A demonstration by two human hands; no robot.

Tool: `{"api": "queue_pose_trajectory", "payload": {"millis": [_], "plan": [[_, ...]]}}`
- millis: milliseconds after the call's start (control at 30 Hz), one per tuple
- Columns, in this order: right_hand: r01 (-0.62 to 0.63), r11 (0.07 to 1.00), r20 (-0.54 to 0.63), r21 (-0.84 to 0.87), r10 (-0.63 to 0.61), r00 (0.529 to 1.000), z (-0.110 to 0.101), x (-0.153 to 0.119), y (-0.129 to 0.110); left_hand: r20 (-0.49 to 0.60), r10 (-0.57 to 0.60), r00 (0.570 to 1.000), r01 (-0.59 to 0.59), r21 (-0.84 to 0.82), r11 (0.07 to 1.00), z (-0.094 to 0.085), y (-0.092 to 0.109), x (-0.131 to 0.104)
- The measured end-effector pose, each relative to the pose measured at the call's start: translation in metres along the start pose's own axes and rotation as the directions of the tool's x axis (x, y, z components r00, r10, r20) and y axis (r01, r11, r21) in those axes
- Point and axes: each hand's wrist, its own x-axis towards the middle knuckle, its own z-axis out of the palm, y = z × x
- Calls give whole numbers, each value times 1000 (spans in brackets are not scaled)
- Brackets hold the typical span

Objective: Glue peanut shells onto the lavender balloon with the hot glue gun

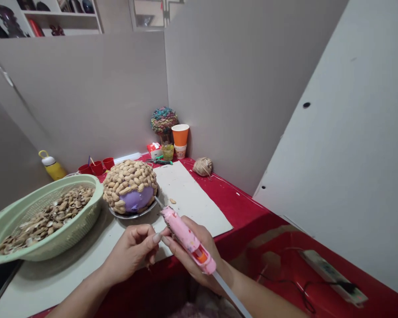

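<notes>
My right hand (199, 247) grips a pink glue gun (185, 234), its nozzle tilted up and forward and a pale glue stick (234, 297) running out of its back. Thumb and fingers of my left hand (134, 247) are pinched together, touching the right fingertips; whatever they hold is too small or hidden to name. Just beyond the nozzle, a ball covered in peanuts (129, 179) rests in a metal dish (132, 216). A bare patch of purple balloon (137, 200) faces me on it.
On the left stands a green colander (53, 240) of peanut shells. Red cups (97, 168), a yellow bottle (55, 168), pliers (162, 162), an orange cup (180, 134) and a twine ball (203, 166) line the back. A power strip (333, 276) lies at right.
</notes>
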Motion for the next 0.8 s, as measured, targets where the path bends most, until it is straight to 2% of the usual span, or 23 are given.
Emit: {"api": "queue_pose_trajectory", "payload": {"millis": [300, 433, 500, 600, 667, 733, 800], "plan": [[135, 982, -57, -131, -143, 988, 3, -4, 15, 34, -62, 998, 64, -85, 994, 4, -4, 3], [212, 967, -92, -141, -226, 970, 6, -2, 15, 147, -79, 986, 94, -97, 991, 10, -5, -1], [179, 976, -135, -122, -196, 971, 4, -1, 13, 229, -109, 967, 131, -83, 988, 11, -4, -5], [35, 998, -272, -62, -50, 961, -5, 1, 8, 290, -133, 948, 154, -52, 987, 10, 2, -8], [-46, 999, -403, -19, 34, 915, -15, 3, 6, 275, -113, 955, 127, -32, 991, 7, 6, -8], [-70, 997, -512, 29, 75, 856, -27, 3, 6, 217, -75, 973, 78, -2, 997, 4, 7, -5], [-75, 995, -549, 67, 99, 830, -40, 2, 10, 140, -43, 989, 34, 61, 998, 3, 5, -1]]}}
